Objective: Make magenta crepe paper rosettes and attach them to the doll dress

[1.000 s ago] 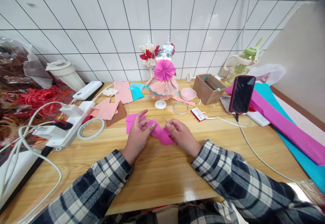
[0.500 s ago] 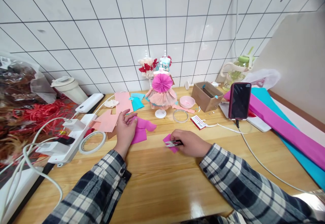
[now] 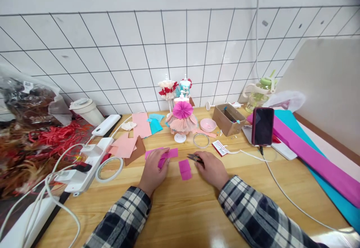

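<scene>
My left hand is closed on a piece of magenta paper, thumb and fingers at its near edge. More of that paper spreads out behind the fingers. In my right hand is a pair of small scissors with dark handles, blades pointing left. Between the hands a small magenta paper piece with a crease across it lies flat on the table, touched by neither hand. Beyond stands a miniature dress form wearing a magenta pleated fan bodice and a pink ruffled skirt.
Pink paper, blue paper and a tape roll lie left. Behind are a pink bowl and a cardboard box. A phone stands right, its cable trailing forward. A power strip with cables borders the left.
My left hand has moved right and nearer, now gripping magenta paper. My right hand, still holding the scissors, has left the small piece, which now lies uncovered. The view has tilted up.
</scene>
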The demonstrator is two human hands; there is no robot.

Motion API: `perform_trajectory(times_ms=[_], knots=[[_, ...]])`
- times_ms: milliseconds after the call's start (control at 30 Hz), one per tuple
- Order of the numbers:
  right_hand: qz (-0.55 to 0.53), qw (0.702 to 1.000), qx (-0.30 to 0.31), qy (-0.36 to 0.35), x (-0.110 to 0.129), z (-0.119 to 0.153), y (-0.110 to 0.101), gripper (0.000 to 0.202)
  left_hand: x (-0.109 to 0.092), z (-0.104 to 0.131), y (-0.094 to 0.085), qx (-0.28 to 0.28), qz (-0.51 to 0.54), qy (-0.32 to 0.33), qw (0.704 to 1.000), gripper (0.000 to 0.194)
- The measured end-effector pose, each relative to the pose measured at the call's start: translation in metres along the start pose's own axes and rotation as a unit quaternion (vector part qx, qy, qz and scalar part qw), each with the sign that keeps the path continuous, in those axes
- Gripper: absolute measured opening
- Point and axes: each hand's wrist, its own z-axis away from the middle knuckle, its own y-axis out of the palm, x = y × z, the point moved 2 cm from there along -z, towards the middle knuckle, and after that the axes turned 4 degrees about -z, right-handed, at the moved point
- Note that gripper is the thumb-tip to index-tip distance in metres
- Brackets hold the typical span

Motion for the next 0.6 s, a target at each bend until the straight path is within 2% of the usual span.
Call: perform_trajectory(times_ms=[100, 200, 333, 500, 600], knots=[[0.025, 0.999, -0.025, -0.026, 0.0, 0.004, -0.003, 0.034, 0.006, 0.0, 0.0, 0.001, -0.007, -0.001, 1.0, 0.028], [0.016, 0.995, -0.1, -0.024, -0.013, 0.016, -0.012, 0.03, 0.009, 0.001, -0.001, 0.0, -0.019, 0.007, 1.0, 0.03], [0.044, 0.976, -0.214, 0.022, -0.053, 0.039, -0.029, 0.026, 0.006, 0.003, -0.001, 0.009, -0.024, 0.035, 0.999, 0.029], [0.155, 0.953, -0.252, 0.071, -0.106, 0.063, -0.061, 0.035, 0.001, 0.005, 0.0, 0.034, -0.026, 0.07, 0.997, 0.031], [0.24, 0.923, -0.266, 0.14, -0.138, 0.079, -0.091, 0.042, -0.001, 0.006, 0.0, 0.046, -0.034, 0.085, 0.995, 0.032]])
